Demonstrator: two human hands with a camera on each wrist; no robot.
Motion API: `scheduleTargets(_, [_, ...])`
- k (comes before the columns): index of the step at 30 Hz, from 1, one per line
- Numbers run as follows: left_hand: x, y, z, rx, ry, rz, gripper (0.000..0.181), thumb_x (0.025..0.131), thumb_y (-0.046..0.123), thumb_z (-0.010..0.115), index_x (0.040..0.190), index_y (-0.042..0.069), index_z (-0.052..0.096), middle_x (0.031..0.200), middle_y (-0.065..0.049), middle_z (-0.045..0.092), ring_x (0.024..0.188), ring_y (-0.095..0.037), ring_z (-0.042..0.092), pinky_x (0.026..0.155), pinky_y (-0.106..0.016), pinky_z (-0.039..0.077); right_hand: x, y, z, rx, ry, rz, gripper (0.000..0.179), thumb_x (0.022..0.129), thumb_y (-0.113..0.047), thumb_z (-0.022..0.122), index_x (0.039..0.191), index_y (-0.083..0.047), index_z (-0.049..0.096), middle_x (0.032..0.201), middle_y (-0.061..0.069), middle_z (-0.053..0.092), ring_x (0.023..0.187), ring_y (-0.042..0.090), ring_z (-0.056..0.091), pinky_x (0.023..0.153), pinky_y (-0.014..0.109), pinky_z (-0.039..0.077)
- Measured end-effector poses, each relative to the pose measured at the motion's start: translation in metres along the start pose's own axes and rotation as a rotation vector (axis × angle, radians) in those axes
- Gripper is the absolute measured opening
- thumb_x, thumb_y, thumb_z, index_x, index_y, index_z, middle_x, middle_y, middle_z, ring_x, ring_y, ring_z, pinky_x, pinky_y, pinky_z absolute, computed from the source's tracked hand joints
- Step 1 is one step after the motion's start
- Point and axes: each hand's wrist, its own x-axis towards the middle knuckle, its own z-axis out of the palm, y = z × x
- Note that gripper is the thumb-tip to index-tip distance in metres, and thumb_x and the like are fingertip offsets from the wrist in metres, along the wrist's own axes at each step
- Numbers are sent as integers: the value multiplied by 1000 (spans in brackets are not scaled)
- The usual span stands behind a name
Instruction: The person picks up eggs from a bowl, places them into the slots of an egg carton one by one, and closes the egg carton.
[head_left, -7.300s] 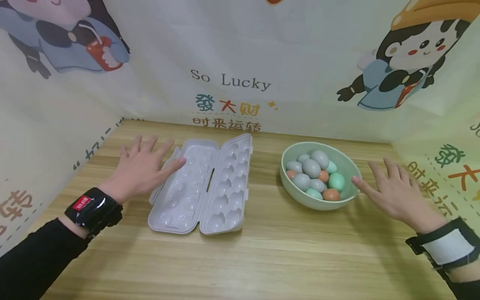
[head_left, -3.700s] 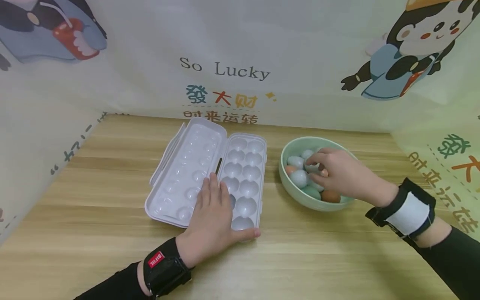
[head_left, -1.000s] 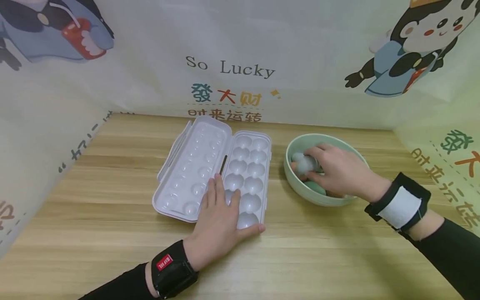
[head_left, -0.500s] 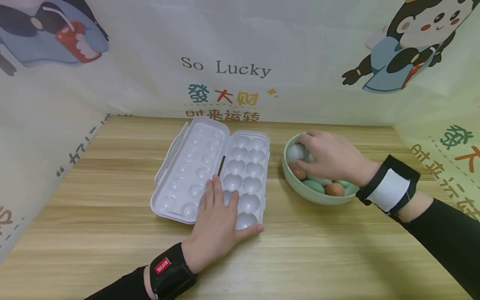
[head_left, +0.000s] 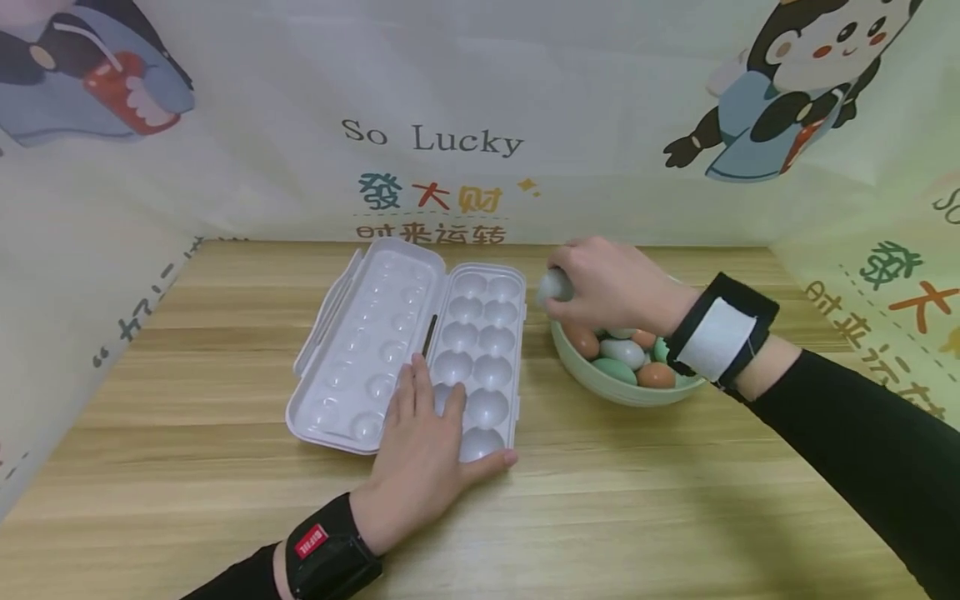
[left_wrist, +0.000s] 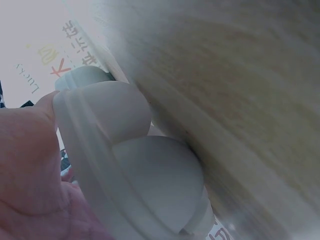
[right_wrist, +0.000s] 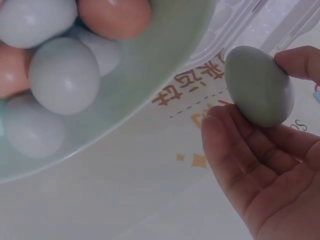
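An egg carton [head_left: 491, 340] lies unfolded on the table, its cupped half on the right and its shallow-dimpled lid on the left. My left hand [head_left: 418, 467] rests on the carton's near end with fingers straight, covering some cups. The visible cups hold nothing. Just above the left rim of a pale green bowl [head_left: 592, 385], my right hand [head_left: 615, 285] pinches a pale grey-green egg [right_wrist: 259, 86] between thumb and fingers. Eggs in grey, green and brown, such as a brown egg [head_left: 656, 375], fill the bowl, partly hidden by that hand.
The wooden table [head_left: 585, 500] extends in front of the carton and bowl. A printed cloth [head_left: 450, 75] with cartoon figures and lettering closes off the back and both sides. A narrow table strip separates carton from bowl.
My left hand has moved from beside the lid onto the carton's near end and stayed. The right hand reached into the bowl, took an egg, and lifted it leftward past the rim.
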Motion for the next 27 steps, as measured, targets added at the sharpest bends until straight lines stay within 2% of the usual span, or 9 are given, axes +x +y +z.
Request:
scheduleTargets(6, [-1,-3,-1,-6,1,-5,102,75,80,48,134,-4,45,141,-44,14,133,-54,15,102,-55,23,22,0,-1,-11,-20,-67,33,80,-30,63,99,-4,61,85,4,57,71,19,52,59,31,41])
scheduleTargets(11, [-1,-3,0,-3,5,-3,104,75,80,48,135,-5,43,141,-43,15,133,-53,16,102,-55,24,42,3,-2,-17,-93,-143,21,78,-20,64,90,-5,57,78,4,54,66,18,50,55,29,39])
scheduleTargets(15, [-1,-4,0,4,4,-9,104,75,80,49,135,-4,43,141,-43,15,133,-53,16,102,-55,24,59,2,-3,-21,-171,-190,19,78,-13,65,94,-4,59,83,5,57,72,20,53,62,30,43])
scheduleTargets(20, [-1,-4,0,9,6,-9,104,75,80,48,135,-4,44,142,-43,16,133,-53,16,102,-55,24,77,-1,-1,-77,-243,-219,22,79,-9,66,100,-4,61,90,6,60,79,21,56,68,32,46])
scheduleTargets(27, [0,-1,1,22,32,6,102,74,81,49,131,-4,47,140,-43,20,131,-53,20,100,-54,27,98,0,17,-134,-271,-208,19,80,-12,67,98,-7,62,88,4,61,77,20,55,67,31,45])
